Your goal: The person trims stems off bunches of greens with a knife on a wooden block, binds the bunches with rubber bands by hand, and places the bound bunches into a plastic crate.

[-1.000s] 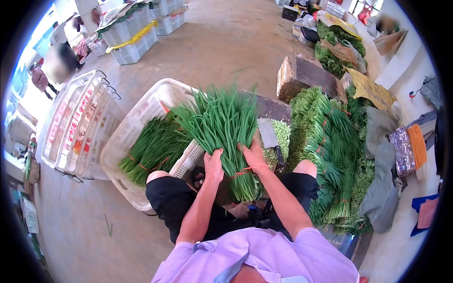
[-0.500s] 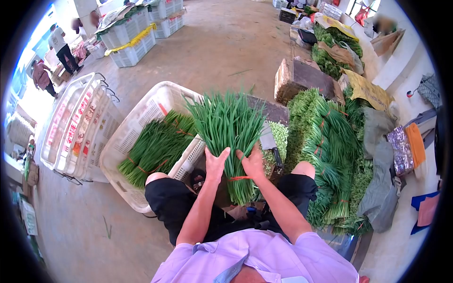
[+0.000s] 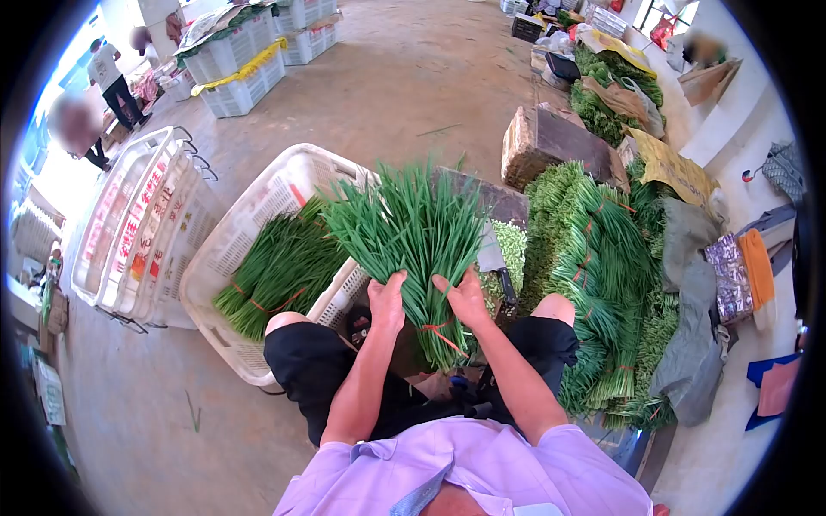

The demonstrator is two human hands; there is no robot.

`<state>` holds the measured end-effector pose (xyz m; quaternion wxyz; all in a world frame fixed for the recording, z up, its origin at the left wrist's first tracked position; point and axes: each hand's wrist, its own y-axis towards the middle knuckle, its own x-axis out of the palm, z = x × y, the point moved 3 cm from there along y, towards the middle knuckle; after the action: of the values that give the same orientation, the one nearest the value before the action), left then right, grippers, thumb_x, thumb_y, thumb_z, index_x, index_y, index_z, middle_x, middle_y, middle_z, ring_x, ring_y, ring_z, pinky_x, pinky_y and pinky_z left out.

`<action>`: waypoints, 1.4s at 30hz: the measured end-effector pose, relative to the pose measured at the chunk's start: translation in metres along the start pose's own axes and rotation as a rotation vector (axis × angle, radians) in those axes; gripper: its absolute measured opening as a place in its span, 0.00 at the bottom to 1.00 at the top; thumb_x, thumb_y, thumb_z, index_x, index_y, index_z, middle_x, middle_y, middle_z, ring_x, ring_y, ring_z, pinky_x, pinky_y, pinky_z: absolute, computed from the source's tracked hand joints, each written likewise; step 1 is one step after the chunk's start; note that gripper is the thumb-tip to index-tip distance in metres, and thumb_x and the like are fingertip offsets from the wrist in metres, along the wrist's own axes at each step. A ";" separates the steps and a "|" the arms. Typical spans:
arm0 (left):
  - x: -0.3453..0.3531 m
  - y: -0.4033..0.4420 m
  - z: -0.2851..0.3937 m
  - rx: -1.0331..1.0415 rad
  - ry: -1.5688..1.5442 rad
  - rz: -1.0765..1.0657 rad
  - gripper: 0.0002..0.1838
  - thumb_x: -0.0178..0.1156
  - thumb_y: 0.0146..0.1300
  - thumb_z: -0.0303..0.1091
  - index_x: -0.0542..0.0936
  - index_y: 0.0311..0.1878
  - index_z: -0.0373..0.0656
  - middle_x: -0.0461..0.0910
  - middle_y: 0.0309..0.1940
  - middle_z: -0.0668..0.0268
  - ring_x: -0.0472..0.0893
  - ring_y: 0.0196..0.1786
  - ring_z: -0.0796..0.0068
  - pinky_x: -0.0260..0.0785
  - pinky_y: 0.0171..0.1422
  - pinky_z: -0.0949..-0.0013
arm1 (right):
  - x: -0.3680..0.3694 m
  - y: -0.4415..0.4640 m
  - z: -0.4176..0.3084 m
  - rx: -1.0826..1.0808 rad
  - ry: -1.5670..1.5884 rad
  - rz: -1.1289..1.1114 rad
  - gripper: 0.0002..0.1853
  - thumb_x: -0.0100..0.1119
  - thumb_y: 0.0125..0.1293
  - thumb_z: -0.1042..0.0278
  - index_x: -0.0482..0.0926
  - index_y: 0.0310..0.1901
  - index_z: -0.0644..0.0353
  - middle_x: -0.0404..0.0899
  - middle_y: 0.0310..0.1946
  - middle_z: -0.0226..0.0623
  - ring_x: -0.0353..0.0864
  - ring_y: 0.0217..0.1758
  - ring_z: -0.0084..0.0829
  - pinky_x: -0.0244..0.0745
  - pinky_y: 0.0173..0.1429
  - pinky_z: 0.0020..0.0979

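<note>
Green long-leaved bunch [image 3: 411, 232], red tie [image 3: 440, 331], one, in hand

Position: held before the person, between the knees, leaf tips fanned away from the body, pale cut ends towards it; the tips overlap the near rim of the white basket [image 3: 280, 179] in this view, contact not certain.

Hands: left hand [image 3: 387, 301] and right hand [image 3: 465, 297] clasped on opposite sides of the bunch, above the tie, thumbs to the front; most fingers hidden behind the leaves.

Handling, as judged: light for its bulk; leaves soft, pliant and easily creased or snapped; stem end firmer where packed together; smooth blades likely to slide against one another, more so if damp, which cannot be told. Tie thin, one loose end trailing; tightness not certain.

Best hold, as judged: both palms round the stems just above the tie, pressure even and gentle; not by the loose tips, which would splay, nor by the tie alone.

Adjacent: tied bunches [image 3: 277, 262] lying in the basket; knife [image 3: 492, 256] on the other side, beside chopped pieces [image 3: 513, 241]; stacked greens [image 3: 615, 262] beyond the right knee
</note>
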<state>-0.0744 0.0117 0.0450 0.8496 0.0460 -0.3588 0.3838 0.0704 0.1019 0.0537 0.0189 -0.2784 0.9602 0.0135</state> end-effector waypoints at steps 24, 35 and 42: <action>-0.020 0.012 -0.010 0.058 0.006 0.123 0.15 0.65 0.60 0.22 0.81 0.51 0.38 0.83 0.46 0.69 0.80 0.46 0.76 0.71 0.54 0.70 | -0.013 -0.011 -0.060 0.083 0.062 -0.036 0.05 0.61 0.73 0.71 0.81 0.42 0.62 0.79 0.29 0.25 0.76 0.28 0.14 0.74 0.32 0.21; -0.013 0.000 -0.028 0.102 0.149 -0.007 0.08 0.67 0.64 0.27 0.84 0.46 0.40 0.85 0.40 0.73 0.79 0.41 0.85 0.72 0.47 0.75 | 0.068 0.004 -0.158 -0.777 -0.440 -0.157 0.06 0.69 0.61 0.74 0.84 0.40 0.63 0.83 0.33 0.40 0.84 0.34 0.39 0.79 0.37 0.33; -0.010 -0.001 -0.026 0.298 0.550 -0.052 0.09 0.68 0.64 0.31 0.83 0.43 0.38 0.85 0.36 0.73 0.78 0.39 0.84 0.72 0.45 0.72 | 0.106 0.034 -0.157 -0.702 -0.876 -0.275 0.09 0.62 0.69 0.62 0.81 0.42 0.58 0.84 0.30 0.40 0.84 0.31 0.42 0.80 0.36 0.40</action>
<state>-0.0633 0.0142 0.0193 0.9083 0.0738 -0.0539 0.4082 -0.0421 0.0678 0.2062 0.3226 -0.3585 0.7560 0.4426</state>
